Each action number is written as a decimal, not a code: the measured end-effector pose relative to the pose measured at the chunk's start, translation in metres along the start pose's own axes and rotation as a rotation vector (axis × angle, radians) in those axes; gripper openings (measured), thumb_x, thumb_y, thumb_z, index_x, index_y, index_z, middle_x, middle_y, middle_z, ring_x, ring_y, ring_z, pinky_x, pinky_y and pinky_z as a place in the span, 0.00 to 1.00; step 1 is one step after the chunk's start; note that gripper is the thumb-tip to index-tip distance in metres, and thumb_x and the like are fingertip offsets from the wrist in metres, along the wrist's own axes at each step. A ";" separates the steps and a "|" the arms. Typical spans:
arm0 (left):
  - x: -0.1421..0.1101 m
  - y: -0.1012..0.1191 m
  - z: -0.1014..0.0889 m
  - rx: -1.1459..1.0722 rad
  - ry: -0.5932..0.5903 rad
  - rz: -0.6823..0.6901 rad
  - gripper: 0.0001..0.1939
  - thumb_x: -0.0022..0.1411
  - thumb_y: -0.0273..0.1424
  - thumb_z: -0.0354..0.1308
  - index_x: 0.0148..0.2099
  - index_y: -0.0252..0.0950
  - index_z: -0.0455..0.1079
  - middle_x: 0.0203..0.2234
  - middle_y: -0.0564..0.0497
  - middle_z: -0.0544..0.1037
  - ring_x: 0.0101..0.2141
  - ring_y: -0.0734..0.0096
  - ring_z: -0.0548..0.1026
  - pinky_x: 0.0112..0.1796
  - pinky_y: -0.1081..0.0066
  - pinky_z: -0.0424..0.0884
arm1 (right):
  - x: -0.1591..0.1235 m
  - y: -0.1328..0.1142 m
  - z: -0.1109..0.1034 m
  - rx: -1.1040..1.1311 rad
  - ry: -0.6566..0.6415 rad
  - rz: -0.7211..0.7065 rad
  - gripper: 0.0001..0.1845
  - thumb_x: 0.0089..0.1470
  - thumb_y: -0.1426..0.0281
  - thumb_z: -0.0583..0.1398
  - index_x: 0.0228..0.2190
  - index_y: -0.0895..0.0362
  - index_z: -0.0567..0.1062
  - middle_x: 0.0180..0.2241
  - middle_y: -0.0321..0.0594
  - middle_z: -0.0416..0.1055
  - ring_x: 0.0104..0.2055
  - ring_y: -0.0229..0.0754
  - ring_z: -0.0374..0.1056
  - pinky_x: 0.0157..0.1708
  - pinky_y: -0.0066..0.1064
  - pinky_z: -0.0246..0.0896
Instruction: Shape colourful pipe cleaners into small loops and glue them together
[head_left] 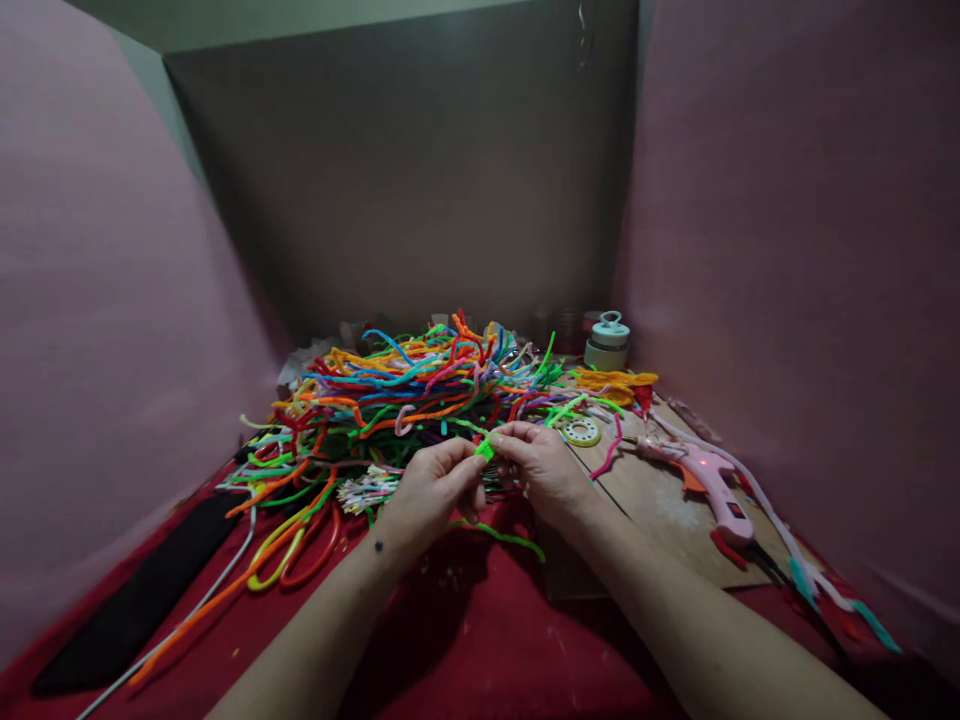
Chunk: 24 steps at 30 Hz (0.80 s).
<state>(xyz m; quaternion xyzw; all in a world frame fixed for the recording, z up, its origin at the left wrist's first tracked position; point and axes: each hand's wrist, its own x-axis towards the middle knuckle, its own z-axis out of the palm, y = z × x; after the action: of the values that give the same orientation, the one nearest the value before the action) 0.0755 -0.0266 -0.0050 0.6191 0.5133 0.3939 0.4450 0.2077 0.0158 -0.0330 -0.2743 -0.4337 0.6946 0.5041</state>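
Fuzzy, matt green pipe cleaner (486, 449)

Bare fingers (448, 455), bare forearms (330, 620), dark spot (379, 546) on left wrist (396, 535)

No text, label, brand or number is legible here.

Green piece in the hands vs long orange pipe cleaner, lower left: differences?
The green piece is compact; the orange pipe cleaner is long and drawn out. The left hand and right hand hold the green piece; the orange pipe cleaner lies unheld over the red surface. Both are brightly coloured.
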 end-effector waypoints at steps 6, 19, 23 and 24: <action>0.001 -0.001 -0.003 -0.018 -0.007 0.008 0.13 0.57 0.39 0.52 0.29 0.33 0.65 0.15 0.55 0.70 0.17 0.77 0.66 0.22 0.75 0.65 | 0.000 -0.002 0.001 0.003 0.000 -0.008 0.16 0.43 0.59 0.59 0.24 0.61 0.70 0.17 0.33 0.65 0.15 0.30 0.57 0.14 0.22 0.50; 0.005 0.002 -0.008 0.078 0.033 -0.047 0.12 0.51 0.38 0.57 0.30 0.32 0.69 0.18 0.57 0.65 0.21 0.79 0.60 0.22 0.77 0.55 | 0.002 0.000 0.001 -0.277 0.203 -0.233 0.07 0.41 0.68 0.58 0.19 0.59 0.69 0.13 0.28 0.59 0.16 0.30 0.51 0.17 0.23 0.47; 0.007 0.000 -0.013 0.090 0.047 -0.058 0.14 0.49 0.39 0.59 0.33 0.32 0.71 0.19 0.56 0.65 0.21 0.79 0.59 0.22 0.77 0.53 | 0.004 -0.002 0.000 -0.233 0.218 -0.255 0.06 0.42 0.68 0.58 0.20 0.59 0.69 0.14 0.28 0.59 0.16 0.29 0.50 0.16 0.23 0.46; 0.007 0.000 -0.014 0.088 0.054 -0.069 0.15 0.48 0.39 0.60 0.33 0.32 0.71 0.18 0.57 0.65 0.21 0.79 0.58 0.22 0.77 0.53 | 0.004 -0.003 0.000 -0.191 0.210 -0.232 0.06 0.42 0.68 0.58 0.20 0.58 0.68 0.14 0.28 0.59 0.15 0.29 0.50 0.15 0.22 0.45</action>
<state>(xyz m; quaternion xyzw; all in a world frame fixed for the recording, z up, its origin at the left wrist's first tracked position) 0.0634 -0.0172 -0.0011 0.6093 0.5629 0.3719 0.4166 0.2079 0.0205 -0.0301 -0.3400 -0.4714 0.5550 0.5951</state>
